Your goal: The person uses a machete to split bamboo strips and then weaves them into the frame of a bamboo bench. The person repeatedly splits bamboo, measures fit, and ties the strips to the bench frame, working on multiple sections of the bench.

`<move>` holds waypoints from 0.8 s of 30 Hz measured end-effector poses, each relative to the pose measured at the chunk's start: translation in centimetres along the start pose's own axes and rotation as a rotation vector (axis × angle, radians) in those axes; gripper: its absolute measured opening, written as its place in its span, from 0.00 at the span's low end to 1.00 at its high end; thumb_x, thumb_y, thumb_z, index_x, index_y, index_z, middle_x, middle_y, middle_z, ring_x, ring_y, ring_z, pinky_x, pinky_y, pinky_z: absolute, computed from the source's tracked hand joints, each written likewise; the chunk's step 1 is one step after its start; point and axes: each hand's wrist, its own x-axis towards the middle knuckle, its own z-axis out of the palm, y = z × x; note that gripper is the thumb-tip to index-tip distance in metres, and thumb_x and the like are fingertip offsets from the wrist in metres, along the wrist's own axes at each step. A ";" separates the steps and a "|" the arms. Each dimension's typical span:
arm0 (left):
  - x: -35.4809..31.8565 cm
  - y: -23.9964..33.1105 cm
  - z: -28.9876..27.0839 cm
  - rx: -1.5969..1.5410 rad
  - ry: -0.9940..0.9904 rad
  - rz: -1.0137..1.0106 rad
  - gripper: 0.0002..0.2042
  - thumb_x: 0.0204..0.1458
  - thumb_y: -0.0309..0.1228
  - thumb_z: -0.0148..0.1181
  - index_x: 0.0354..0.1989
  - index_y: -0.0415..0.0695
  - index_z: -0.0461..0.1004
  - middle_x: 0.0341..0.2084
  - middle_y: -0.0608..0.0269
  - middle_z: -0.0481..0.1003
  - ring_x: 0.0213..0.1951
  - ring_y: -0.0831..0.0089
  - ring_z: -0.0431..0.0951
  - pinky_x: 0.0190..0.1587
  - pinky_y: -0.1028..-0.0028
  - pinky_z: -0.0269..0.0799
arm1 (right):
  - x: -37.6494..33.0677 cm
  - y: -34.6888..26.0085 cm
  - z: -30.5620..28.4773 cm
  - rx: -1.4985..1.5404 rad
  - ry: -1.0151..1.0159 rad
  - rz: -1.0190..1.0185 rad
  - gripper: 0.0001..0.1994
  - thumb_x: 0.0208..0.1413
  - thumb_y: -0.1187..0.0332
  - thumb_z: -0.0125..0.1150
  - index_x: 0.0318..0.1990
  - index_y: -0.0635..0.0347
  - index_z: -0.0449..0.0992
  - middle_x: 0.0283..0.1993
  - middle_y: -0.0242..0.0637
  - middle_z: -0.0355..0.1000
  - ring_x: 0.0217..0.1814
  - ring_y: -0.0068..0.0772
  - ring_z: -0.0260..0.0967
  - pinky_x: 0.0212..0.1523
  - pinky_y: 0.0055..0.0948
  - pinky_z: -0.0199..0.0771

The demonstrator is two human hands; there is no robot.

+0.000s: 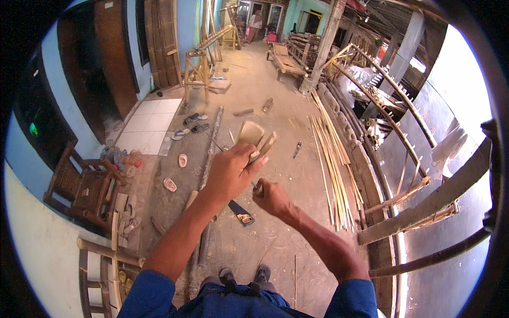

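My left hand (230, 168) is closed around a short, pale piece of split bamboo (251, 133), held up in front of me. A second narrow prong stands beside its wide part, with a gap between them. Lower and to the right, my right hand (272, 197) makes a fist on the handle of a thin tool (256, 187). Its shaft seems to run up and left behind my left hand, so I cannot make out its kind. Below my hands, a handsaw (242, 213) with a dark blade and an orange-and-black handle lies on the floor.
A long pole (211, 153) lies along the floor left of my hands. Long bamboo strips (333, 164) are spread at the right. Sandals (183, 160) and a wooden chair (85, 183) are on the left. A low wooden bench (286, 62) stands farther ahead, and a person (255, 25) is at the far end.
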 end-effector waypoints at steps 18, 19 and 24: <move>4.4 -2.1 6.9 -0.001 0.031 -0.086 0.15 0.61 0.41 0.55 0.41 0.41 0.77 0.28 0.49 0.79 0.29 0.47 0.80 0.32 0.55 0.75 | 7.8 11.0 1.9 -0.450 -0.136 -0.070 0.12 0.53 0.62 0.57 0.36 0.62 0.77 0.33 0.53 0.78 0.37 0.59 0.77 0.39 0.50 0.77; 4.7 -1.9 7.4 -0.027 -0.099 -0.120 0.15 0.60 0.42 0.56 0.42 0.41 0.77 0.31 0.48 0.79 0.33 0.47 0.80 0.34 0.56 0.75 | 8.4 11.6 1.5 -0.661 -0.143 -0.103 0.11 0.53 0.62 0.58 0.36 0.61 0.78 0.33 0.51 0.78 0.37 0.57 0.78 0.39 0.49 0.78; 4.5 -2.5 6.1 -0.146 0.023 -0.069 0.14 0.58 0.39 0.60 0.41 0.38 0.75 0.38 0.49 0.76 0.39 0.48 0.79 0.41 0.57 0.74 | 7.4 10.2 2.5 -0.449 -0.209 -0.068 0.11 0.54 0.61 0.58 0.35 0.59 0.79 0.31 0.42 0.79 0.29 0.41 0.78 0.31 0.43 0.77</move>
